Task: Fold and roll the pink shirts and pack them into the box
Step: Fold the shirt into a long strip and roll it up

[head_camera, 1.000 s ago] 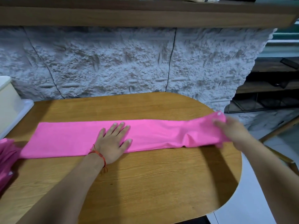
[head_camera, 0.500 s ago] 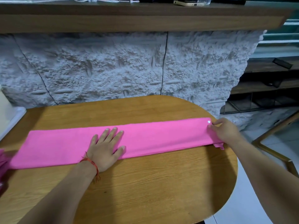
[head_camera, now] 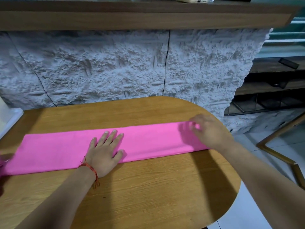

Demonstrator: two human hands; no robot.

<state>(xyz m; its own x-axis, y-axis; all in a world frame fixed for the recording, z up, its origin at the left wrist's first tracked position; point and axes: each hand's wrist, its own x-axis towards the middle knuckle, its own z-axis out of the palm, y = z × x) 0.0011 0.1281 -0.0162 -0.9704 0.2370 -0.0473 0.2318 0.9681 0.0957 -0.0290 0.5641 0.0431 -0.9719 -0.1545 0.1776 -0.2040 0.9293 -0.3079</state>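
A pink shirt point(head_camera: 62, 151), folded into a long flat strip, lies across the wooden table point(head_camera: 148, 192) from the left edge to the right end. My left hand point(head_camera: 104, 149) presses flat on the middle of the strip, fingers spread. Over the strip's right end is my right hand point(head_camera: 209, 129), blurred, its fingers curled at the cloth; whether it pinches the cloth is unclear. At the far left edge a bit of more pink cloth point(head_camera: 2, 162) shows. A corner of the white box point(head_camera: 6, 116) stands at the left.
A rough white stone wall point(head_camera: 115, 66) rises behind the table under a wooden shelf point(head_camera: 148, 17) with a phone on it. Dark low shelves point(head_camera: 272, 80) and a wooden frame point(head_camera: 280, 146) on tiled floor are at the right.
My right hand has pulled the strip's right end straight and flat and now hovers over that end. My left hand has stayed pressed on the middle. The view has shifted slightly right.
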